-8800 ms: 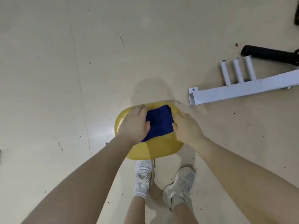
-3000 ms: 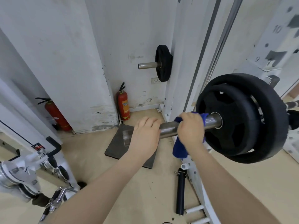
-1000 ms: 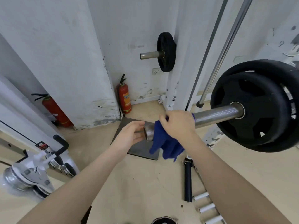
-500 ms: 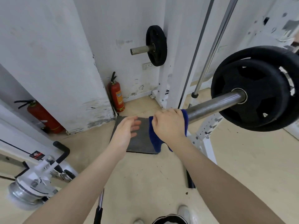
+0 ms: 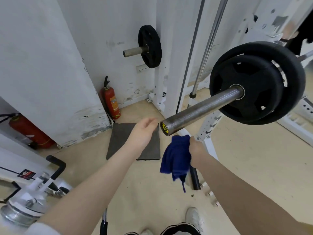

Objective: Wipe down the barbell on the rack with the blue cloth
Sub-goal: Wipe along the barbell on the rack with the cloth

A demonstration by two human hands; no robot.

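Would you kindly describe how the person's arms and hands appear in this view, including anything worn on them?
Both forearms are bare all the way to the wrists. The left hand and the right hand show no gloves, rings, watch or bands. A bit of white sleeve shows at the left upper arm by the lower edge of the picture; no sleeve is visible on the right arm.

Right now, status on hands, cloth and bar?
Left hand open, off the bar. Right hand grips blue cloth, hanging below barbell sleeve. Nothing in the way.

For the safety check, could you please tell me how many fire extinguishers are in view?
2. One fire extinguisher stands upright on the floor at the wall corner; the second fire extinguisher lies tilted at the far left, partly hidden. Others may be out of view.
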